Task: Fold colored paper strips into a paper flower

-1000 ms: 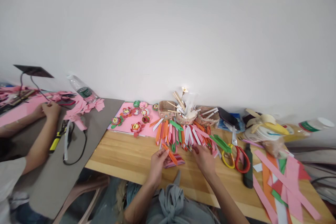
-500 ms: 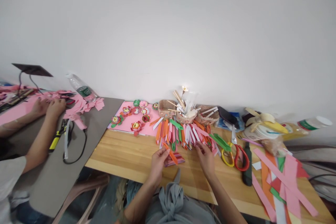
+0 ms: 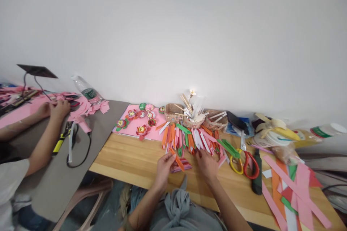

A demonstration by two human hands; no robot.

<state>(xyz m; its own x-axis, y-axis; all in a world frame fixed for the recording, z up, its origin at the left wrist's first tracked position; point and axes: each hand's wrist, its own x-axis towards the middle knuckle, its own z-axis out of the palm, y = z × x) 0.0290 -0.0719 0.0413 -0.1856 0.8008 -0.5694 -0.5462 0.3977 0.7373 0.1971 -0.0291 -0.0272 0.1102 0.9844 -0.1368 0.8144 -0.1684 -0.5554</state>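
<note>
An orange folded paper strip (image 3: 177, 160) is pinched in my left hand (image 3: 164, 166), above the table's front part. Under it lies a flat piece of striped pink and red folded paper (image 3: 182, 165). My right hand (image 3: 206, 164) reaches to the near edge of a heap of folded paper strips (image 3: 187, 138) in orange, pink, white and green. Its fingertips touch the heap's edge, bent downward, and whatever they pinch is hidden. Small woven baskets (image 3: 173, 112) stand behind the heap, one with white sticks in it. Rolled paper flowers (image 3: 141, 130) sit on a pink sheet to the left.
Red and yellow handled scissors (image 3: 251, 164) lie right of the heap, beside a dark-handled tool (image 3: 256, 180). Loose paper strips (image 3: 300, 191) cover the table's right end. On the grey table at left, a co-worker's hands (image 3: 58, 108) handle pink paper near a bottle (image 3: 88, 90).
My right hand has moved left along the near edge of the heap, its fingers now bent down at the strips. My left hand still holds the orange strip in about the same place.
</note>
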